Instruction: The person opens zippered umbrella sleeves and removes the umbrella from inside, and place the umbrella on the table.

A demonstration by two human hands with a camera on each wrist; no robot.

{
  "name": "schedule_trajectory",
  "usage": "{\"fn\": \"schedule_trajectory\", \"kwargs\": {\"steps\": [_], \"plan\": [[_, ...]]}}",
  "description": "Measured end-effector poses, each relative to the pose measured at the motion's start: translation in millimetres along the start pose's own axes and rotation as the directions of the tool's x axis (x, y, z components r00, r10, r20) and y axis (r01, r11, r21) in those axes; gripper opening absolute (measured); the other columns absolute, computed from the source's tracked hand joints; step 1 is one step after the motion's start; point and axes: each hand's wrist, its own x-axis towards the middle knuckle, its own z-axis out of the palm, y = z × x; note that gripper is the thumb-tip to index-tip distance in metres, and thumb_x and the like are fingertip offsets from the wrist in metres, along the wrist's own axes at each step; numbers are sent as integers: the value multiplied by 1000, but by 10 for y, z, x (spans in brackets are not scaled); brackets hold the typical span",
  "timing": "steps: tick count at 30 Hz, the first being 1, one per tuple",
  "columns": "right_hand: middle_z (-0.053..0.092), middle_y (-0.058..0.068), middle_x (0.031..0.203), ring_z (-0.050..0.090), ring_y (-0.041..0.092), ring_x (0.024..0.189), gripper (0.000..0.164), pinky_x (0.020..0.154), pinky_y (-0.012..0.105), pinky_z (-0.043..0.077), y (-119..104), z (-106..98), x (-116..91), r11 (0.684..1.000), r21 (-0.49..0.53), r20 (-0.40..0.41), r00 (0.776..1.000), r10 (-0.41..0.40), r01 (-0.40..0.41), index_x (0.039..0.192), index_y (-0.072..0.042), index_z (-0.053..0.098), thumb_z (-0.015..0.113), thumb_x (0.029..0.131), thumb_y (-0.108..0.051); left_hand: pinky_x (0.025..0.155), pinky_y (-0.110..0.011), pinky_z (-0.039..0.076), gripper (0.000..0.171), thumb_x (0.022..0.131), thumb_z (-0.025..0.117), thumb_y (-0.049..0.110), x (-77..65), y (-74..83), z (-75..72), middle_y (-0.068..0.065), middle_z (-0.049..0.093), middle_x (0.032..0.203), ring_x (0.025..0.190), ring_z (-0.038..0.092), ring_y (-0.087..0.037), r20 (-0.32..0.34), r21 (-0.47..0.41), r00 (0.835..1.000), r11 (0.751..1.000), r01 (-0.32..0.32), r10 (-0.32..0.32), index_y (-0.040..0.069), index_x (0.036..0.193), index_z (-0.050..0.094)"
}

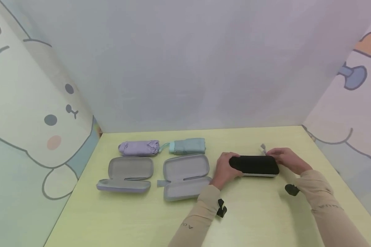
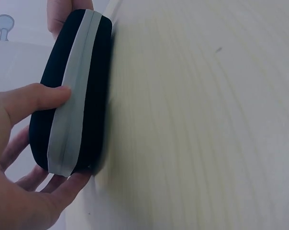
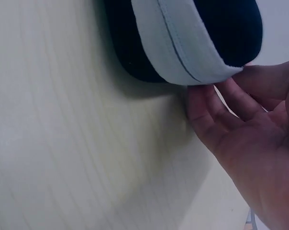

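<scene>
A black hard zip case [image 1: 254, 165] with a pale grey band lies closed on the right side of the table. My left hand [image 1: 226, 170] grips its left end, the thumb on the grey band [image 2: 72, 110] and the other fingers round the end in the left wrist view. At the far right corner, my right hand [image 1: 289, 159] holds the case's other end, thumb and fingers bent close to the band [image 3: 175, 52]. A small grey tab [image 1: 263, 148] sticks out beside those fingertips. What exactly the right fingertips pinch, I cannot tell.
Two opened grey-lined cases, one with a purple shell [image 1: 123, 187] and one with a side tab [image 1: 187, 188], lie left of my hands. Behind them rest a folded purple umbrella [image 1: 139, 148] and a folded teal umbrella [image 1: 188, 146]. Walls enclose the table's back and sides.
</scene>
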Motion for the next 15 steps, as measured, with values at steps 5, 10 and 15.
{"fn": "schedule_trajectory", "kwargs": {"steps": [5, 10, 15], "plan": [[63, -3, 106, 60, 5, 95, 35, 83, 26, 50, -38, -38, -25, 1000, -4, 43, 999, 3, -3, 122, 19, 48, 46, 97, -6, 93, -26, 41, 55, 59, 87, 4, -16, 23, 4, 6, 54, 113, 110, 49, -14, 0, -26, 1000, 999, 24, -24, 20, 107, 68], [64, -3, 104, 60, 1, 92, 32, 78, 25, 51, -75, -63, -13, 996, -80, 42, 999, -23, 26, 119, 19, 51, 49, 95, -3, 93, -26, 41, 54, 59, 88, 5, -16, 29, 12, 6, 54, 111, 109, 49, -14, -5, -19, 1000, 999, 26, -26, 21, 107, 68], [67, 10, 99, 58, 1, 83, 23, 68, 27, 52, -169, -16, 26, 960, -267, -4, 996, -90, 86, 107, 15, 61, 55, 92, -1, 93, -26, 40, 54, 59, 87, 6, -8, 36, 17, 7, 54, 111, 109, 48, -13, -13, -11, 999, 999, 36, -36, 22, 107, 68]]}}
